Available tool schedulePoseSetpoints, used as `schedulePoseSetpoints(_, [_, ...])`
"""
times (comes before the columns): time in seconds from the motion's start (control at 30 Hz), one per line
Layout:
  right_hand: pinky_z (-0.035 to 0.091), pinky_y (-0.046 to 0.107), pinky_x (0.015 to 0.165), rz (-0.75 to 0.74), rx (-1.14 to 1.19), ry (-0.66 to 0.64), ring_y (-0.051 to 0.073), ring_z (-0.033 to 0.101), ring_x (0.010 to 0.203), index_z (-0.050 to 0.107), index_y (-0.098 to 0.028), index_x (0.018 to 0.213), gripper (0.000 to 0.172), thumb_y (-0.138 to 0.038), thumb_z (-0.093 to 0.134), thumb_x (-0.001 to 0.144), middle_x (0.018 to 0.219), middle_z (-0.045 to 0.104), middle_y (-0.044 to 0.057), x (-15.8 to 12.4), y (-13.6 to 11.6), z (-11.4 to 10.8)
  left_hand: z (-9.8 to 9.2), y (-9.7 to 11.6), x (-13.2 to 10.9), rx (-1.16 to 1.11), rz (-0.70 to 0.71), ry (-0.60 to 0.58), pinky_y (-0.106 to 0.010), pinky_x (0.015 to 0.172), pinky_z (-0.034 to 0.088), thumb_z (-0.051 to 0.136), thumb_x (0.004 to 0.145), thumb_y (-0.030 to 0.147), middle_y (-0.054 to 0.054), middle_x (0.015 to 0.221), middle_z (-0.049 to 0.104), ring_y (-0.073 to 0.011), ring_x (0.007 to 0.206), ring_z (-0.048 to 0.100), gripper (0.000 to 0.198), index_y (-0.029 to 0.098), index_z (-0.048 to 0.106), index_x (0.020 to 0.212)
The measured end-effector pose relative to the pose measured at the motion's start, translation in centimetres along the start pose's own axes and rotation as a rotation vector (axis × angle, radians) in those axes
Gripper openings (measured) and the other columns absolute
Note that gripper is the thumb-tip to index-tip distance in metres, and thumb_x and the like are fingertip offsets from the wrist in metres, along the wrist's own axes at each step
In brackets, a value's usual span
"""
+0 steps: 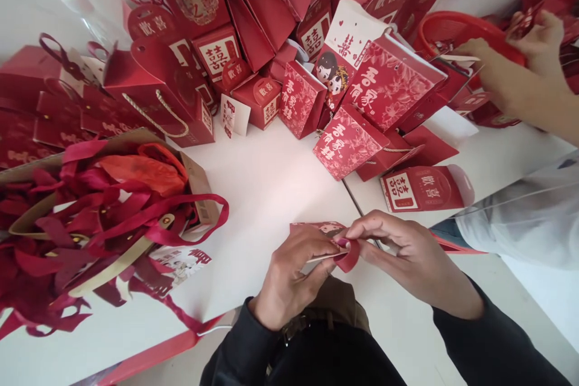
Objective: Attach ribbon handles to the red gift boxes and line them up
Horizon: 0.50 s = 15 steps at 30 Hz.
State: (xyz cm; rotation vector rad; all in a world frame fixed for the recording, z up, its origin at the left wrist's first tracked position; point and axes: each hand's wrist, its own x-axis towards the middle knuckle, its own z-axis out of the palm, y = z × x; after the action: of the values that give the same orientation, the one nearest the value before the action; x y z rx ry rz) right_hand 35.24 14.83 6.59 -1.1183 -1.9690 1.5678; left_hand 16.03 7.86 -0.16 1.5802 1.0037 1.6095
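Note:
Near the table's front edge, my left hand [298, 271] grips a printed red gift box [323, 227], mostly hidden behind my fingers. A looped red ribbon [348, 258] stands out from the box, between my two hands. My right hand [402, 247] pinches that ribbon between thumb and fingertips at the box's edge. How the ribbon is fixed to the box is hidden by my fingers.
At left stands a cardboard box [199, 178] heaped with red ribbons [113, 217]. Red gift boxes [298, 99] crowd the back. One box [425, 189] lies flat at right. A co-worker's hands [511, 66] work over a red basket [461, 21].

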Motion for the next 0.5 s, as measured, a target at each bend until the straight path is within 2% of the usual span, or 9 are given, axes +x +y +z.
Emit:
schedulePoseSetpoints(0.1, [0.058, 0.024, 0.092, -0.005, 0.052, -0.015, 0.02, 0.071, 0.11, 0.072, -0.03, 0.106, 0.006, -0.035, 0.069, 0.102, 0.11, 0.076, 0.0, -0.05, 0.19, -0.01, 0.05, 0.03, -0.1, -0.025, -0.001, -0.008, -0.043, 0.103, 0.056, 0.073, 0.09, 0.007, -0.008, 0.099, 0.077, -0.0192, 0.099, 0.073, 0.018, 0.016, 0.071, 0.105])
schedulePoseSetpoints(0.2, [0.056, 0.025, 0.097, -0.012, 0.078, -0.039, 0.02, 0.068, 0.116, 0.071, -0.03, 0.107, 0.006, -0.034, 0.068, 0.104, 0.112, 0.075, 0.0, 0.05, 0.36, 0.05, 0.04, 0.16, -0.17, -0.022, -0.013, -0.005, -0.041, 0.101, 0.057, 0.073, 0.089, 0.007, -0.008, 0.099, 0.077, -0.0182, 0.096, 0.072, 0.018, 0.015, 0.071, 0.105])
schedulePoseSetpoints(0.37, [0.055, 0.023, 0.095, -0.038, 0.091, -0.057, 0.017, 0.07, 0.104, 0.07, -0.03, 0.106, 0.004, -0.032, 0.066, 0.105, 0.1, 0.074, 0.0, 0.07, 0.48, 0.02, 0.02, 0.17, -0.13, -0.023, -0.015, -0.018, -0.039, 0.099, 0.057, 0.072, 0.091, 0.01, -0.01, 0.101, 0.078, -0.0194, 0.099, 0.073, 0.017, 0.015, 0.071, 0.106])
schedulePoseSetpoints(0.5, [0.056, 0.022, 0.092, -0.011, 0.055, -0.058, 0.018, 0.07, 0.106, 0.07, -0.029, 0.106, 0.005, -0.033, 0.068, 0.103, 0.103, 0.073, 0.0, -0.13, 0.5, -0.15, 0.19, -0.01, -0.25, -0.03, -0.028, -0.02, -0.042, 0.099, 0.057, 0.071, 0.092, 0.013, -0.009, 0.101, 0.077, -0.021, 0.101, 0.073, 0.014, 0.017, 0.07, 0.105])
